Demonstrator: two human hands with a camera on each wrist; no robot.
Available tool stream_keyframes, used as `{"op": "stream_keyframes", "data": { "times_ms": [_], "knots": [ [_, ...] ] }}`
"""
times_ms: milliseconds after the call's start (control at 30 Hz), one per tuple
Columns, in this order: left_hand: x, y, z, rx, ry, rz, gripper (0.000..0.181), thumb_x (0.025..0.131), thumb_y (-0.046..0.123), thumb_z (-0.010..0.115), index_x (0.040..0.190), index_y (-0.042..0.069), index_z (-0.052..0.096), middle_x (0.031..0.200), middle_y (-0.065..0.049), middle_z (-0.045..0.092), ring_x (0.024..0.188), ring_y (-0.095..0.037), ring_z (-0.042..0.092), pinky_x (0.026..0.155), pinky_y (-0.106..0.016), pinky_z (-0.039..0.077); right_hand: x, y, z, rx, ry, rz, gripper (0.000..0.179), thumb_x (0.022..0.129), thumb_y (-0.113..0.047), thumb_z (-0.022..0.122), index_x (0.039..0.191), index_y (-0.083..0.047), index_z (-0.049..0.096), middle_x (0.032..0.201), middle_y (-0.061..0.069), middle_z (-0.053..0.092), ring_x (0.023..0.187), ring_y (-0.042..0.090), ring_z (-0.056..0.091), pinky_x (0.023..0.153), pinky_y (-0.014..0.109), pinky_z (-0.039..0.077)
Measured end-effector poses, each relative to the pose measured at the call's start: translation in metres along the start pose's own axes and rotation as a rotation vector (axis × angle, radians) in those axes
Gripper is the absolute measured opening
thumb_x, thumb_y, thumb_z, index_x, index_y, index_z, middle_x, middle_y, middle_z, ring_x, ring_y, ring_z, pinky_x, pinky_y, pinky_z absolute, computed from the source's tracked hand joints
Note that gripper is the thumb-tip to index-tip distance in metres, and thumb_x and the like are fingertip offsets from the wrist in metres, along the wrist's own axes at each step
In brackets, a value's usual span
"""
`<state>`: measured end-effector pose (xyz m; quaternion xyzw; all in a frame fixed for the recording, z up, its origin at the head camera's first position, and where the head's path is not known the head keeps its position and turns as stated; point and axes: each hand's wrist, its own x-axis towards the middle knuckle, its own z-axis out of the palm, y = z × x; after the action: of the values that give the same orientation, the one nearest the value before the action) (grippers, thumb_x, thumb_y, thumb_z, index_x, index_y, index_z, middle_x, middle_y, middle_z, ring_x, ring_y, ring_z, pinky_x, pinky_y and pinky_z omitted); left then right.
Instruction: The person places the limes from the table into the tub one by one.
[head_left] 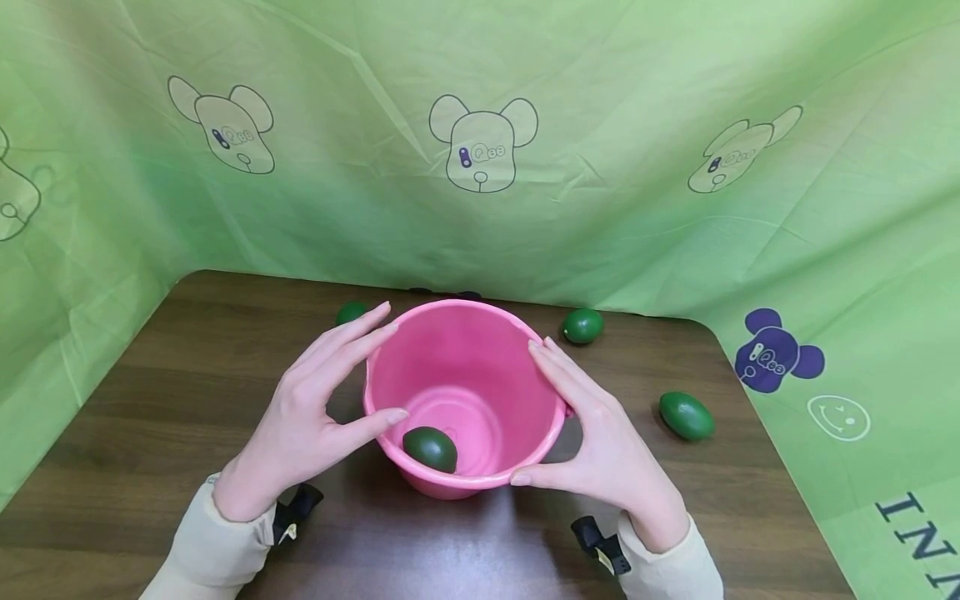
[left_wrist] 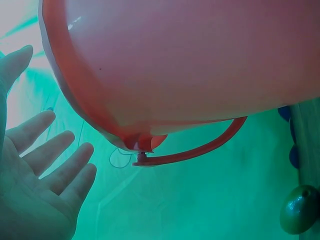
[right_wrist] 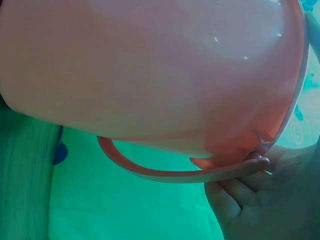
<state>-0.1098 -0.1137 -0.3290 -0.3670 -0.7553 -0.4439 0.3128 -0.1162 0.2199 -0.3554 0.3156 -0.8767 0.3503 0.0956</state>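
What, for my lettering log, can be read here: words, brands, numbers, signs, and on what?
"IN" then a cut-off letter: green cloth, right side.
"Q" then two characters too small to settle: cartoon heads on the cloth.
Smiley sign, no words: same cloth.
Pink bucket, green fruit: nothing readable.

Green cloth (head_left: 600, 225) with outlined bear heads (head_left: 481, 150) spans the upper frame, dark lettering (head_left: 927, 540) lower right; a brown tabletop (head_left: 187, 400) fills the bottom.
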Motion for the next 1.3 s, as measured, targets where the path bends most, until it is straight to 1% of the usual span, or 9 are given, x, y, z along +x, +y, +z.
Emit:
{"op": "stream_keyframes", "data": {
  "times_ms": [200,433,767,1100,1300],
  "knots": [
    [-0.005,-0.009,0.002,0.023,0.007,-0.003,0.068,0.095,0.051,0.069,0.143,0.004,0.059,0.150,-0.014,0.051,0.133,-0.034,0.050,0.113,-0.041,0.037,0.000,0.000,-0.001,-0.001,-0.004,0.009,0.127,0.057,-0.051,0.099,0.160,-0.014,0.036,0.164,-0.001,0.031,0.151,0.022,0.024,0.117,0.029,0.028],
    [-0.010,-0.017,0.000,0.054,0.000,-0.037,0.073,0.093,0.055,0.069,0.144,0.004,0.057,0.153,-0.013,0.048,0.136,-0.031,0.048,0.113,-0.041,0.037,0.000,0.000,-0.001,0.000,-0.006,0.010,0.127,0.057,-0.051,0.099,0.160,-0.014,0.035,0.164,-0.001,0.031,0.151,0.022,0.023,0.117,0.028,0.027],
    [-0.010,-0.022,-0.004,0.067,0.009,-0.067,0.075,0.093,0.056,0.069,0.145,0.004,0.056,0.155,-0.010,0.045,0.138,-0.031,0.046,0.114,-0.039,0.035,0.000,-0.001,-0.001,-0.004,-0.004,0.001,0.126,0.057,-0.052,0.099,0.160,-0.015,0.036,0.164,0.000,0.032,0.151,0.022,0.024,0.117,0.028,0.027],
    [-0.011,-0.030,-0.011,0.108,0.020,-0.124,0.076,0.091,0.060,0.069,0.147,0.009,0.056,0.157,-0.005,0.044,0.140,-0.029,0.043,0.114,-0.040,0.035,0.000,-0.002,-0.002,-0.001,-0.009,0.017,0.126,0.057,-0.052,0.099,0.160,-0.016,0.035,0.164,-0.002,0.030,0.151,0.021,0.023,0.117,0.028,0.027],
    [-0.012,-0.037,-0.014,0.129,0.030,-0.143,0.078,0.091,0.061,0.069,0.147,0.009,0.056,0.157,-0.005,0.043,0.141,-0.028,0.042,0.114,-0.043,0.035,0.001,-0.002,-0.003,0.003,-0.013,0.024,0.127,0.057,-0.052,0.099,0.160,-0.016,0.035,0.165,-0.002,0.030,0.151,0.020,0.023,0.117,0.029,0.027]
  ]
}}
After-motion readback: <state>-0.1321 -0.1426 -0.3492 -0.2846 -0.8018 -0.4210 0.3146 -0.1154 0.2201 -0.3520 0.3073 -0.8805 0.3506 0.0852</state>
